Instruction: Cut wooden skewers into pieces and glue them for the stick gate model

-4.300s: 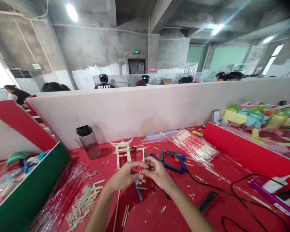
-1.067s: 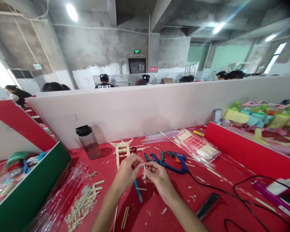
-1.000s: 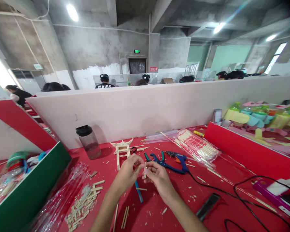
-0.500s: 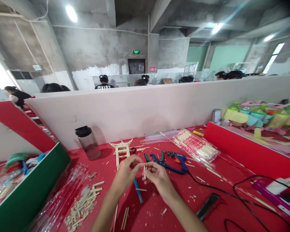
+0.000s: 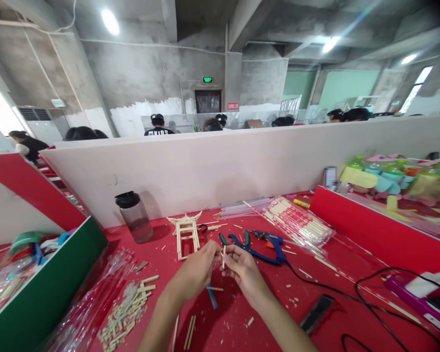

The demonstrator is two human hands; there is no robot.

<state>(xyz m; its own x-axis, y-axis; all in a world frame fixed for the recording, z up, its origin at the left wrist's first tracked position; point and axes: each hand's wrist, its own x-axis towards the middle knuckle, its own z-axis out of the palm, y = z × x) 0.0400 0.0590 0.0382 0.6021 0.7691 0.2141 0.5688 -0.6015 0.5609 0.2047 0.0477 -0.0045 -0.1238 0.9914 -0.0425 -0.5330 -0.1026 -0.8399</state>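
A red table (image 5: 227,332) stands behind a white partition (image 5: 190,171), with people's heads and a grey concrete room beyond. Above the table, the right hand (image 5: 244,276) pinches a short stick (image 5: 224,256) almost upright between thumb and fingers, with hardly any gap around it. The left hand (image 5: 200,271) is curled close beside the stick, back turned to the camera; whether its fingers grip anything cannot be told.

Half a second ago the left thumb and fingertips met at the stick's top. Now that hand has rolled over, and more of the stick shows, so the right hand seems to be bearing it. The lower end of the wooden frame (image 5: 187,228), lying just beyond the left hand, has also come into view.

Below the hands, a small stick (image 5: 215,289) crosses a blue tool (image 5: 213,299). Farther out are pliers (image 5: 262,255), a glue gun (image 5: 277,248), packed sticks (image 5: 297,220), a bottle (image 5: 134,220) and a heap of offcuts (image 5: 126,315).
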